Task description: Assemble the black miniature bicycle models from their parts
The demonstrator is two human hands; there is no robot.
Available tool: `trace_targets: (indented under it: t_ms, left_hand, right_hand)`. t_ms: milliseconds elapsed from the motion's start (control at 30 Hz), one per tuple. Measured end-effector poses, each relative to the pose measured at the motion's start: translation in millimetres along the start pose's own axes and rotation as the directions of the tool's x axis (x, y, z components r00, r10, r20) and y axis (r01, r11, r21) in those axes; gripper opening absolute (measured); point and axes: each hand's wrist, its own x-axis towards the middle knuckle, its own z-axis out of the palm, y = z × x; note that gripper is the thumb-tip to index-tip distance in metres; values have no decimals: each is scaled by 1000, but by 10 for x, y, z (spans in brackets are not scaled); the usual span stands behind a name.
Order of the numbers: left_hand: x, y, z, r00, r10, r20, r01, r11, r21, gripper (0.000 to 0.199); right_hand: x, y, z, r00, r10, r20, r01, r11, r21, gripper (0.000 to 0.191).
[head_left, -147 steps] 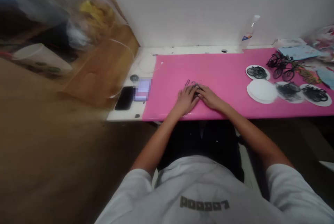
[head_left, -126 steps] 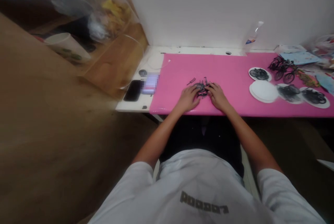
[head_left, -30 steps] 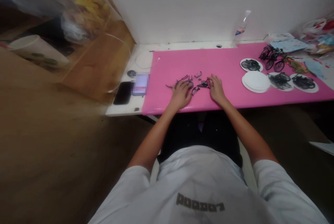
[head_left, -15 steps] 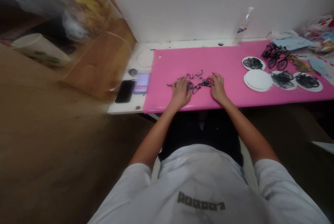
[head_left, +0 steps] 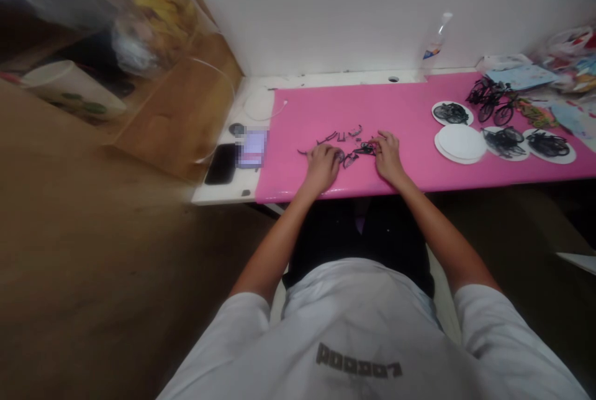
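Observation:
Small black model-bicycle parts lie on the pink mat (head_left: 321,111) in front of me. My left hand (head_left: 323,165) rests low over them, fingers bent and drawn together at a small black wheel (head_left: 341,156), which they partly cover. Facing it from the right, my right hand (head_left: 388,154) has its thumb and a finger at the end of a small black bicycle frame (head_left: 365,149); its index finger is stretched out. Between the hands sits a dark curved part (head_left: 349,161). Thin black pieces (head_left: 328,138) lie just beyond my left fingers.
To the right, white plates carry black bicycle parts (head_left: 505,141), beside a bare white plate (head_left: 460,142). Small black bicycles (head_left: 491,100) stand behind. A clear bottle (head_left: 435,46) is by the wall. At left lie a dark phone (head_left: 221,164) and a lit-screen device (head_left: 251,148).
My left hand's fingers have drawn in towards me and to the right, closing at the wheel and uncovering thin black pieces beyond. My right hand has hardly moved.

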Motion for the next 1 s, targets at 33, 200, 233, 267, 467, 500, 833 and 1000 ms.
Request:
trace_targets:
  t_ms: [33,200,233,267,467,500,833,1000]
  left_hand:
    - [-2,-3,4,1000,-1,-2,1,1000,4,35]
    - [-12,-12,17,1000,-10,-26,9,1000,-14,32]
    - [-14,-11,15,999,-14,-32,13,1000,-20,30]
    - [-16,-10,12,999,-19,-37,18,1000,-25,28]
    - [-14,12,-16,998,-51,-20,51,999,-16,23]
    - [-12,12,-15,999,-51,-14,51,999,-13,23]
    - [-12,-1,-3,1000,-15,8,15,1000,-27,25]
    - [-18,16,-28,1000,-7,17,7,1000,-25,26]
  right_hand:
    - [-1,1,2,1000,4,-1,-4,1000,2,46]
    - [1,-4,-1,1000,12,2,-12,1000,15,43]
    - [3,-6,-2,1000,14,5,-14,1000,18,43]
    - [4,-9,-3,1000,15,6,-15,1000,21,43]
    - [1,-16,-2,1000,6,-7,-6,1000,-1,44]
    - [-1,-15,-2,1000,5,-8,-5,1000,-5,44]
    - [2,-27,8,1000,21,-23,-22,1000,-9,39]
    - [3,-22,17,1000,1,-18,-1,1000,-31,40]
